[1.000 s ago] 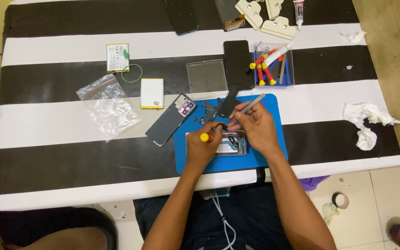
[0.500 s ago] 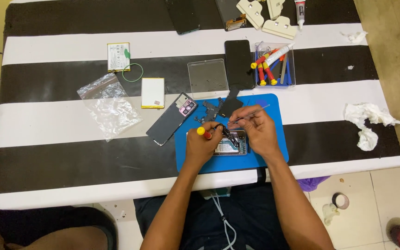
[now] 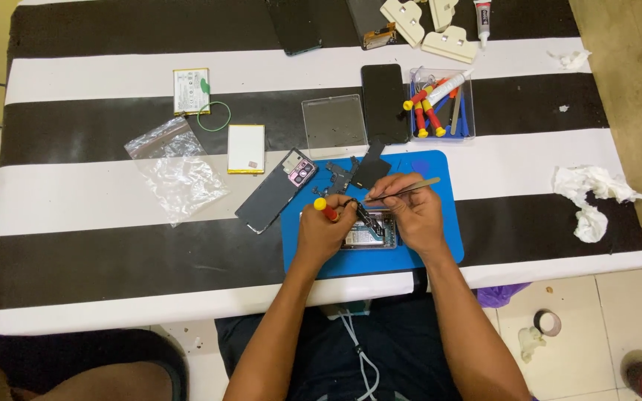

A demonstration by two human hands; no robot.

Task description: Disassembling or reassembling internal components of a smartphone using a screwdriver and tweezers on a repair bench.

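A crumpled clear plastic bag (image 3: 177, 172) lay on the striped table (image 3: 98, 134), left of the work. Above it sat a flat battery with a white label (image 3: 191, 90) and a green ring (image 3: 214, 116); a white card edged in yellow (image 3: 246, 148) lay to the right of the bag. A clear tray of red and yellow screwdrivers (image 3: 440, 105) stood beyond the blue mat (image 3: 440, 238), beside a dark phone screen (image 3: 383, 102) and a clear square lid (image 3: 334, 125).

Both forearms reached up from the near edge, the hands close together over the opened phone (image 3: 369, 234) on the mat. The left hand (image 3: 322, 234) was closed around a yellow-capped screwdriver (image 3: 325, 209). The right hand (image 3: 410, 215) pinched metal tweezers (image 3: 404, 191), tips down at the phone.

A grey back cover (image 3: 275, 191) lay partly on the mat's left edge, small dark parts (image 3: 358, 172) just above the hands, crumpled tissue (image 3: 590, 194) well to the right.
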